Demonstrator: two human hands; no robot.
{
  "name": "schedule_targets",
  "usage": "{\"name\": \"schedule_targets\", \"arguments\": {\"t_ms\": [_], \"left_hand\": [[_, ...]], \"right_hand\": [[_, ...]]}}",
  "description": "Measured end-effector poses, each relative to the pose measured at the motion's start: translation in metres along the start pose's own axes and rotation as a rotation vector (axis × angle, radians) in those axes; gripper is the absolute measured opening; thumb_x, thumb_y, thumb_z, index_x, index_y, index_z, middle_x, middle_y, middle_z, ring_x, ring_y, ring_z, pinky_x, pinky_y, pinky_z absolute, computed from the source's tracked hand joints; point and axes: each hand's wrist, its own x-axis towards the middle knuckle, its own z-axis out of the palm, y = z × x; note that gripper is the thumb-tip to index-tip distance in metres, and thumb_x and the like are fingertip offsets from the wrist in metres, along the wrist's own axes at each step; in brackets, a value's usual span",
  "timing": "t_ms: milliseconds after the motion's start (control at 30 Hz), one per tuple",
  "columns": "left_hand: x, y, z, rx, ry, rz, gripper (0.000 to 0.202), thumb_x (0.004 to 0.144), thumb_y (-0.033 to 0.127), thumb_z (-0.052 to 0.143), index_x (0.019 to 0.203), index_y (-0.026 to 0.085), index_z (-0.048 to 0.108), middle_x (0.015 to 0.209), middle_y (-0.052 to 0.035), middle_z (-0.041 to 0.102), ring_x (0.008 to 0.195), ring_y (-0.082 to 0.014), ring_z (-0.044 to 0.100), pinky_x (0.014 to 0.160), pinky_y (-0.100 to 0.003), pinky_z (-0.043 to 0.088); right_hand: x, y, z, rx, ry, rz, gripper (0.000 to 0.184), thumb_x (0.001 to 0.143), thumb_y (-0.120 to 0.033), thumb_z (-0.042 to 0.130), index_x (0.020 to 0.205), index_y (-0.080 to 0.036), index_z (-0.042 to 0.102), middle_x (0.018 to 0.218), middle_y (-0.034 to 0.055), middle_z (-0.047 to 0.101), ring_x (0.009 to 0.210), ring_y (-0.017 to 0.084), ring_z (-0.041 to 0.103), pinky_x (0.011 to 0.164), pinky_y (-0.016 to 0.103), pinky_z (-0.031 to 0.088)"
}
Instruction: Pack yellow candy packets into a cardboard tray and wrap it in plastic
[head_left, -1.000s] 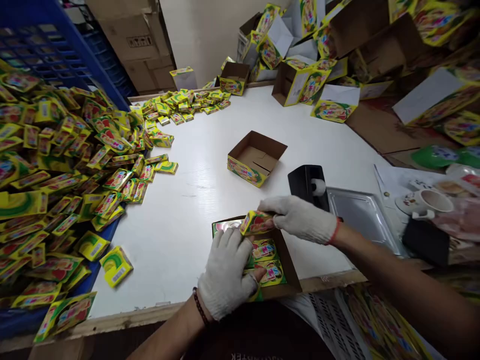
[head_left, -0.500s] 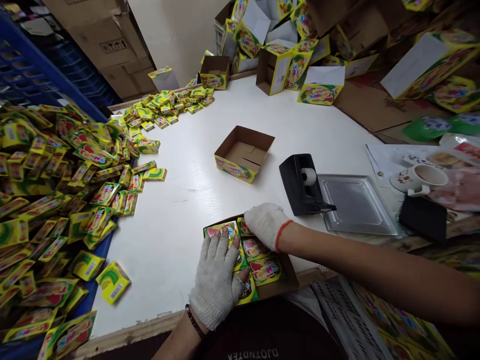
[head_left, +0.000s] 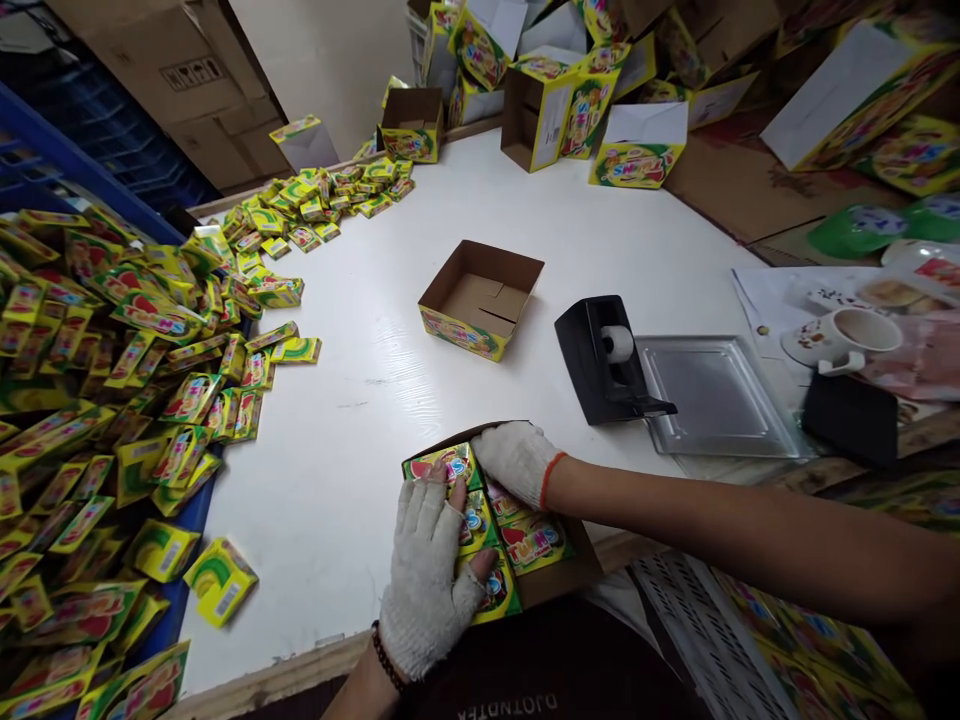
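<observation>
White tabletop (head_left: pixel 360 400), hands (head_left: pixel 424 575) (head_left: pixel 517 462) at upward-facing carton (head_left: pixel 564 578), long axis slanting away leftward

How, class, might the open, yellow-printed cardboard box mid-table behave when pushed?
The cardboard box is probably light: nothing covers its brown floor. Being low and wide, it would likely slide rather than tip. Its thin, lidless walls may flex.
</observation>
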Motion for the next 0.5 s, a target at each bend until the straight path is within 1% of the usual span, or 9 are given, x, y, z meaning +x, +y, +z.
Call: {"name": "schedule_targets", "arguments": {"t_ms": [67, 167, 267, 367, 433, 500], "left_hand": [[0.000, 0.000, 0.000, -0.013, -0.003, 0.006, 0.061, 0.097, 0.032, 0.049, 0.153, 0.016, 0.030, 0.159, -0.0188, 0.034, 0.149, -0.0327, 0.029, 0.119, -0.059, 0.027], [0.000, -0.001, 0.001, 0.001, -0.013, 0.014, 0.058, 0.096, 0.031, 0.050, 0.149, 0.015, 0.036, 0.156, -0.0193, 0.038, 0.147, -0.0335, 0.031, 0.119, -0.060, 0.028], [0.000, -0.001, 0.001, 0.024, -0.022, 0.009, 0.055, 0.096, 0.031, 0.049, 0.148, 0.015, 0.039, 0.155, -0.0185, 0.041, 0.146, -0.0338, 0.032, 0.118, -0.060, 0.029], [0.000, -0.002, 0.001, 0.033, -0.036, 0.009, 0.056, 0.096, 0.030, 0.049, 0.149, 0.015, 0.038, 0.155, -0.0174, 0.041, 0.145, -0.0336, 0.033, 0.119, -0.060, 0.028], [0.000, -0.002, 0.001, 0.038, -0.033, 0.012, 0.056, 0.096, 0.030, 0.050, 0.149, 0.015, 0.039, 0.154, -0.0174, 0.042, 0.145, -0.0337, 0.033, 0.119, -0.060, 0.028], [0.000, -0.002, 0.001, 0.049, -0.024, 0.018, 0.055, 0.095, 0.029, 0.051, 0.147, 0.015, 0.041, 0.154, -0.0175, 0.042, 0.145, -0.0338, 0.034, 0.118, -0.059, 0.029]], "right_hand": [[-0.003, 0.001, 0.003, -0.028, 0.033, 0.012, 0.023, 0.091, -0.010, 0.053, 0.106, -0.005, 0.069, 0.100, 0.0234, 0.072, 0.093, 0.035, 0.072, 0.071, 0.046, 0.059], [-0.013, 0.000, 0.005, -0.059, 0.058, 0.002, 0.027, 0.094, -0.009, 0.045, 0.108, -0.007, 0.068, 0.101, 0.0206, 0.071, 0.095, 0.032, 0.071, 0.076, 0.043, 0.058], [-0.026, -0.009, 0.009, -0.112, 0.141, 0.024, 0.030, 0.095, -0.008, 0.042, 0.112, -0.009, 0.067, 0.109, 0.0201, 0.068, 0.101, 0.032, 0.066, 0.081, 0.044, 0.055], [-0.033, -0.018, 0.019, -0.140, 0.226, 0.126, 0.033, 0.094, -0.006, 0.041, 0.114, -0.009, 0.067, 0.114, 0.0218, 0.064, 0.105, 0.033, 0.062, 0.086, 0.048, 0.053], [-0.032, -0.020, 0.027, -0.109, 0.219, 0.161, 0.034, 0.093, -0.004, 0.042, 0.114, -0.008, 0.068, 0.112, 0.0210, 0.064, 0.104, 0.032, 0.061, 0.089, 0.047, 0.053], [-0.030, -0.020, 0.033, -0.073, 0.219, 0.166, 0.035, 0.092, -0.003, 0.042, 0.115, -0.009, 0.068, 0.113, 0.0201, 0.063, 0.105, 0.031, 0.061, 0.088, 0.044, 0.055]]}}
